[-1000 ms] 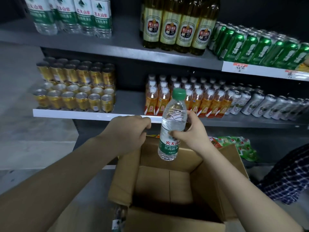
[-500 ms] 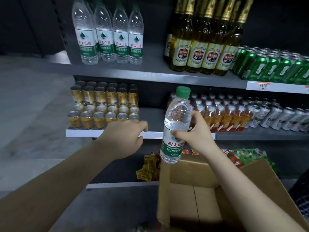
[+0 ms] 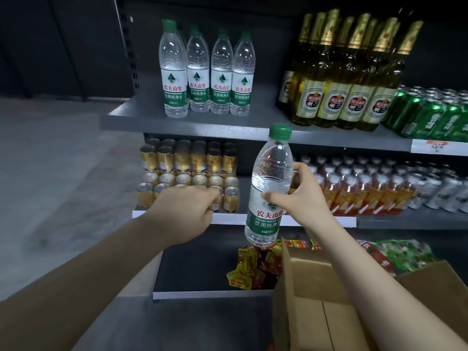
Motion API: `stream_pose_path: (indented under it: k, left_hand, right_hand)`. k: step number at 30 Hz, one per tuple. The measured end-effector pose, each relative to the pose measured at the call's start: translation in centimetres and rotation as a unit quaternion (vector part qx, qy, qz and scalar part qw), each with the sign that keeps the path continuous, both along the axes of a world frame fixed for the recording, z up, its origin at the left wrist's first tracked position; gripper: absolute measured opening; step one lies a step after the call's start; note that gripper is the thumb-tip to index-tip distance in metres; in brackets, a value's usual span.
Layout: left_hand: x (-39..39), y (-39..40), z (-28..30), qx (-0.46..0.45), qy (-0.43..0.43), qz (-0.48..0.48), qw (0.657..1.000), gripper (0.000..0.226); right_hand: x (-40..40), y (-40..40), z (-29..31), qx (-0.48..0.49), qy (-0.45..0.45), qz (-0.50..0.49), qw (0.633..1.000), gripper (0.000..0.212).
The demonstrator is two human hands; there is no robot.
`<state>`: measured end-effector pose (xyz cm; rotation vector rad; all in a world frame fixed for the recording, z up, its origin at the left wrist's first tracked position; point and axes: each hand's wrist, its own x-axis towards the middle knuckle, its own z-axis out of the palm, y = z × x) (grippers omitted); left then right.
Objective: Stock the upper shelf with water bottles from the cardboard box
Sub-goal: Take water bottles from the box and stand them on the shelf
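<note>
**Water bottle held below the upper shelf**

A person's right hand (image 3: 301,196) is gripping a water bottle (image 3: 268,188) around its middle, thumb across the front just above the green label and fingers wrapping the far side. The bottle is standing nearly upright in the air, its green cap level with the front edge of the upper shelf (image 3: 202,122) and its base hanging above a heap of yellow and red snack packets (image 3: 253,267) lying on the bottom shelf. The left hand (image 3: 184,214) is reaching forward with its fingers loosely curled and holding nothing, hovering in front of the stacked gold cans (image 3: 190,173) at the left end of the middle shelf; whether it is touching that shelf's white front edge cannot be told.

On the upper shelf, a group of matching water bottles (image 3: 207,72) is standing near the left end, close to the front edge. Tall bottles with gold foil necks (image 3: 349,79) are standing well to their right, and green cans (image 3: 430,115) are lying further right. Small orange drink bottles (image 3: 367,188) and silver cans (image 3: 440,191) are filling the right part of the middle shelf. The cardboard box (image 3: 329,300) is sitting open in the lower right corner of the view, under the right forearm.
</note>
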<state>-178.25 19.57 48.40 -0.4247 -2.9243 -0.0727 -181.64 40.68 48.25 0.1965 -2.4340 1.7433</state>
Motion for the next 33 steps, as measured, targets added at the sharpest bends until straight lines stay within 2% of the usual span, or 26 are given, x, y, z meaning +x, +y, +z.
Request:
stream_pose_path:
  k: [9,12,33]
  left_hand:
    - [-3.2,-1.5,1.5,-0.004,0.018,0.003,1.000,0.019]
    - [-5.1,-1.8,2.0,-0.010,0.022,0.003,1.000,0.011]
    - [-16.8,-2.1,6.3,-0.007,0.036,0.032,0.999,0.025]
  right_hand:
    - [-3.6,-1.7,1.3,-0.005,0.017,0.020,1.000,0.054]
    - [-5.2,-1.8,2.0,-0.007,0.029,0.024,0.999,0.051]
    - [-16.9,-2.6,7.5,-0.019,0.100,0.046,0.994,0.050]
